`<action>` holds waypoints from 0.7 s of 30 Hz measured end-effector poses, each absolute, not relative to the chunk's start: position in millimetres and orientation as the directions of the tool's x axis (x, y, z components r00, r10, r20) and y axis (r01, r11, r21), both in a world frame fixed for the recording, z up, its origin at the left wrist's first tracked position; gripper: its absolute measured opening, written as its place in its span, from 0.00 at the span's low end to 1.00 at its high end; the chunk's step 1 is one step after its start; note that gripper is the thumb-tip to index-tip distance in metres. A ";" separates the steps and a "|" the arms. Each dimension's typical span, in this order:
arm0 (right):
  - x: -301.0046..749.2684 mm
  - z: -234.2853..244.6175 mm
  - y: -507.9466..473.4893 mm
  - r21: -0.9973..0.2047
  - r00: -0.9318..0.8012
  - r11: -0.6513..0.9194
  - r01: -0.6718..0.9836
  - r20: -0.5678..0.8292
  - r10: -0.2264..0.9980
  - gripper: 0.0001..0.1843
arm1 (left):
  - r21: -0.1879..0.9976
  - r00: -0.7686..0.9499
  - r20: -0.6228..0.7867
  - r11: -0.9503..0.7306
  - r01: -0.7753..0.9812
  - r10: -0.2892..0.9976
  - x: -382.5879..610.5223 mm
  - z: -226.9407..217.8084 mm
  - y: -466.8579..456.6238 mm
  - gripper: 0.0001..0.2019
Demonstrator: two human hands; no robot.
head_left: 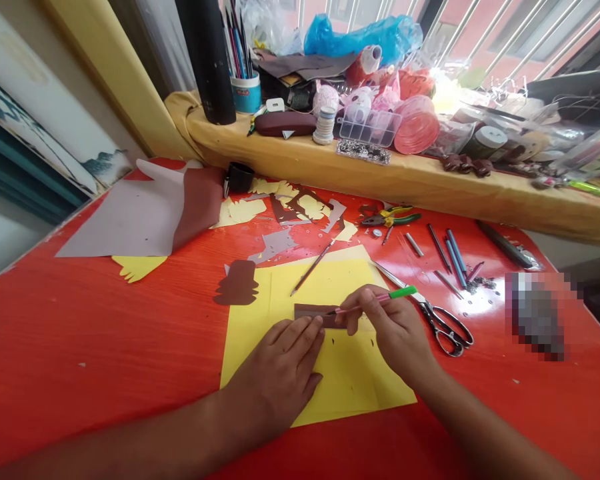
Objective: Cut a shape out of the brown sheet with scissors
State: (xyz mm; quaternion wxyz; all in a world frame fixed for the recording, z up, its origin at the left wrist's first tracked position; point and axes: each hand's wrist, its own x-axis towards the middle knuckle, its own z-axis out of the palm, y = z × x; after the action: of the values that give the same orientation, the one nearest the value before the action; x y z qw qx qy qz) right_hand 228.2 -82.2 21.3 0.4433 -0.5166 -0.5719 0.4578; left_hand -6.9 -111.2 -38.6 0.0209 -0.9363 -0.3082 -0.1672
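Note:
My left hand [280,373] lies flat on a yellow paper sheet [350,380], its fingertips pressing the end of a brown paper strip [313,315]. My right hand [390,327] grips a slim pink pencil [375,302] with a green end, and its tip rests on the strip. A scalloped brown paper cut-out [237,285] lies on the sheet's left edge. Just right of my right hand are black-handled scissors [443,327]. A thin brown-handled brush [313,267] lies across the sheet's far edge.
The red table [80,333] is strewn with yellow and brown paper scraps, a grey sheet [120,220], pliers [390,217] and several pencils [455,257]. A black cup [240,177] stands beyond. A yellow-covered ledge [380,170] behind holds crowded craft supplies. A blurred object [537,313] sits at right.

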 end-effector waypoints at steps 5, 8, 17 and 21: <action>196.4 13.0 -68.3 -0.993 -0.091 -0.071 0.097 -0.080 0.993 0.36 | 0.093 0.754 0.321 -0.811 0.577 0.573 -6.4 -38.2 -110.2 0.26; 184.5 6.8 -64.6 -0.990 -0.109 -0.029 0.141 -0.045 0.993 0.40 | 0.084 0.760 0.330 -0.819 0.567 0.560 -6.1 -35.7 -109.7 0.25; 183.7 -9.7 -62.7 -0.966 -0.072 0.031 0.255 0.013 0.997 0.36 | 0.058 0.753 0.353 -0.816 0.575 0.556 -6.4 -34.8 -110.2 0.26; 183.9 -12.7 -63.8 -0.961 -0.086 0.047 0.273 0.024 0.996 0.35 | 0.060 0.757 0.345 -0.818 0.572 0.555 -6.5 -33.7 -110.3 0.26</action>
State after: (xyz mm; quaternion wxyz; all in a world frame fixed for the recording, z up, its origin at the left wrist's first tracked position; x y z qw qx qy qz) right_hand 183.9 -63.8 -12.7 0.4137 -0.5345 -0.5934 0.4370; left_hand -6.5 -110.3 -33.7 0.0244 -0.9370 -0.3006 -0.1762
